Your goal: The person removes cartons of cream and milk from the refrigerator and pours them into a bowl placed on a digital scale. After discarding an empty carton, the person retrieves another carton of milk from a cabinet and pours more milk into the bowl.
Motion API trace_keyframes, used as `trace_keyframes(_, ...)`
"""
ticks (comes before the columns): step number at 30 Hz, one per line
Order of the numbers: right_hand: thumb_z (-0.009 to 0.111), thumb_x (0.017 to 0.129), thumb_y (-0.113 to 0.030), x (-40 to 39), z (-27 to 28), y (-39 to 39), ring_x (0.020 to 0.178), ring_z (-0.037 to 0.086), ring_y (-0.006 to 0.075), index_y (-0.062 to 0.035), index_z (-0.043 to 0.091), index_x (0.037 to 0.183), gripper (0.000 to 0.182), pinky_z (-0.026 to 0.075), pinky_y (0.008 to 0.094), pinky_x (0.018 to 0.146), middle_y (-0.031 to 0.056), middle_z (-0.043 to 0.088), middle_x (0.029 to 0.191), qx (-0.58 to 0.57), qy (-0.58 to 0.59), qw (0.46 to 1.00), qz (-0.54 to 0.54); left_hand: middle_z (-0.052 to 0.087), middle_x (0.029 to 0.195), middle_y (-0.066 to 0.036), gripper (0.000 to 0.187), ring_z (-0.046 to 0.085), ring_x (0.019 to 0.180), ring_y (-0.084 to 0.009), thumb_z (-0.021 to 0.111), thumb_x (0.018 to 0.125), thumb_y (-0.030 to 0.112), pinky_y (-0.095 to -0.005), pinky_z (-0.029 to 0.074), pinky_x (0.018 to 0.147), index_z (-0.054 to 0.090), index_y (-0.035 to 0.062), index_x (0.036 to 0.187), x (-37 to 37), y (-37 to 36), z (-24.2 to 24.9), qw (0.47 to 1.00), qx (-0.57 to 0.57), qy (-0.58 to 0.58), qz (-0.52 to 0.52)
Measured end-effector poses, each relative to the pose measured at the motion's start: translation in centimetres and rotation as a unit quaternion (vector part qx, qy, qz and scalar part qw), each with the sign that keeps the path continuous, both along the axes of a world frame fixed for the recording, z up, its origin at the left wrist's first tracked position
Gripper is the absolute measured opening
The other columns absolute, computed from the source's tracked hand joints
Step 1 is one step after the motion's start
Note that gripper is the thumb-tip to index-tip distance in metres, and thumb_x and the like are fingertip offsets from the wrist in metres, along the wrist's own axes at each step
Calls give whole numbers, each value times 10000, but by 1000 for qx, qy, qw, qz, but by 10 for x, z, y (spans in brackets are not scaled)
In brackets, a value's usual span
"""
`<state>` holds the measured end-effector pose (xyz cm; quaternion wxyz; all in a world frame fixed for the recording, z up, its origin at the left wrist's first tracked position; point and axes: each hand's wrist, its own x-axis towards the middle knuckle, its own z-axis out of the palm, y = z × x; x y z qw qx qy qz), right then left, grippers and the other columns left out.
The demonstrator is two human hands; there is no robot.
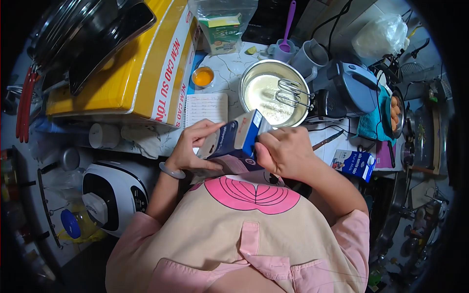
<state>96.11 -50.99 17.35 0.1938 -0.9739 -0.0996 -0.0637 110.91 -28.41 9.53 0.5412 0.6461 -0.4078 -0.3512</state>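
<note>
In front of my chest, a blue and white whipping cream carton lies tilted between my hands. My left hand is closed around its lower end, thumb below and fingers above. At its top end my right hand is closed, fingers curled and thumb against the blue edge. Just beyond stands a steel mixing bowl with pale, creamy liquid in it. The beaters of an electric hand mixer reach over that bowl from the right. Left of it are an open notebook with handwriting and a small cup of orange yolk.
A yellow box with pans on top stands at the left. A knife and a blue milk carton lie at the right, near a pan of eggs. Behind the bowl are a jug and a purple spatula.
</note>
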Motion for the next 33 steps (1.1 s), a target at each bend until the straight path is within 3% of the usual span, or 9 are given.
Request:
trace_keyframes(3, 668, 787, -544, 37, 33, -19, 798, 601, 285, -52, 571, 889, 512, 479, 369, 641, 128, 586, 946, -17, -108, 989, 96, 563, 1116, -29, 946, 548, 936, -97, 907, 462, 149, -184, 421, 754, 543, 6, 1323, 10, -7, 1, 997, -72, 4, 41)
trace_keyframes(7, 759, 749, -397, 86, 79, -32, 1134, 537, 315, -71, 556, 1182, 579, 464, 392, 896, 165, 509, 1265, -8, -169, 972, 162, 565, 1177, -81, 982, 590, 1032, -173, 910, 440, 112, -266, 492, 851, 500, 4, 1326, 24, -17, -9, 964, -198, 122, 133)
trace_keyframes(9, 808, 660, -128, 109, 88, -39, 1192, 516, 329, -94, 531, 1260, 662, 429, 410, 980, 128, 515, 1303, 93, -91, 969, 209, 561, 1202, -103, 986, 600, 1062, -209, 910, 438, 102, -316, 510, 885, 480, 9, 1320, 32, -19, -13, 942, -187, 197, 195)
trace_keyframes(14, 815, 588, 10, 148, 103, -45, 1118, 578, 296, -125, 546, 1267, 743, 476, 384, 938, 112, 570, 1235, 76, -183, 952, 234, 565, 1195, -110, 962, 623, 1037, -242, 912, 446, 87, -379, 525, 914, 461, 19, 1293, 54, -40, -26, 913, -252, 210, 244)
trace_keyframes(18, 803, 605, 8, 167, 117, -54, 1053, 617, 302, -82, 558, 1251, 697, 502, 369, 899, 118, 610, 1189, 47, -61, 958, 278, 569, 1196, -97, 880, 618, 853, -137, 896, 543, 127, -270, 529, 737, 480, 8, 1310, 76, -48, -34, 929, -238, 159, 234)
trace_keyframes(20, 637, 739, -472, 182, 129, -80, 1200, 527, 334, -67, 410, 1399, 807, 425, 397, 992, 199, 499, 1340, 65, 38, 959, 273, 589, 1139, -78, 789, 516, 702, -64, 855, 624, 151, -212, 424, 601, 502, 4, 1313, 82, -60, -18, 911, -240, -14, 335)
trace_keyframes(22, 554, 807, -712, 190, 124, -91, 1273, 481, 351, -59, 335, 1473, 958, 387, 411, 1038, 240, 443, 1416, 75, 87, 957, 266, 598, 1111, -69, 745, 465, 626, -27, 835, 664, 163, -184, 371, 532, 513, 1, 1315, 79, -71, -15, 889, -240, -101, 376)
trace_keyframes(25, 820, 597, -44, 205, 75, -86, 1005, 638, 295, -49, 570, 1228, 679, 518, 379, 880, 118, 642, 1101, 22, -121, 989, 79, 610, 996, -37, 591, 279, 529, -8, 767, 755, 170, -194, 204, 475, 566, 3, 1285, 54, -74, -26, 852, -212, -199, 436)
trace_keyframes(33, 789, 646, -112, 259, -11, -56, 1113, 549, 321, -85, 553, 1234, 634, 521, 385, 875, 143, 571, 1204, -82, -25, 987, -135, 578, 915, -7, 372, 357, 612, -3, 676, 817, 6, -169, 254, 533, 627, -39, 1183, 4, -51, -48, 948, -86, -106, 286)
